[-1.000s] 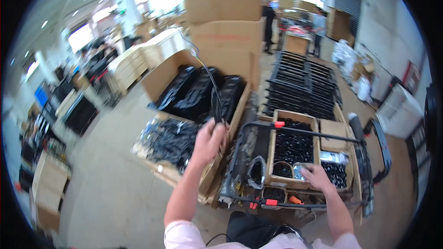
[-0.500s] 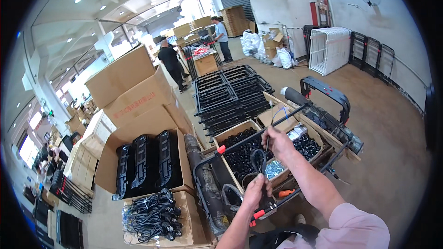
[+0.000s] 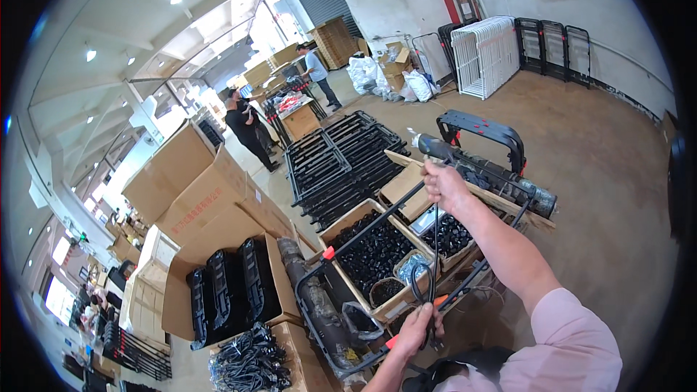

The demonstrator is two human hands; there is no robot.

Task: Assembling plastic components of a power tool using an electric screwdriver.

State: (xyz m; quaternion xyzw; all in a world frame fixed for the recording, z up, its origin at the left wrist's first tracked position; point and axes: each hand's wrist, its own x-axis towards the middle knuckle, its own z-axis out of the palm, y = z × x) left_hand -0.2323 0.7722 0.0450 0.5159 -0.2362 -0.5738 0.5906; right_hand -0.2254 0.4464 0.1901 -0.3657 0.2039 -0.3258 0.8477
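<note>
Cartons (image 3: 218,196) of black parts stood leftmost. Beside them, the left hand (image 3: 420,327) was closed around a black cable (image 3: 433,247) low over the cart (image 3: 341,305), while the right hand (image 3: 444,185) pinched its upper end. Keeping that cable taut and straight between both hands would likely serve best.

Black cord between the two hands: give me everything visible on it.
The black cord is thin, dark and rubbery-looking, and runs nearly straight up and down between the hands. The right hand pinches its upper end above the open cardboard boxes of small black parts. The left hand grips its lower part, just above which the cord forms a narrow loop. It hangs in front of the cart's black tube frame; whether it touches it cannot be told. The end fittings cannot be made out.
</note>
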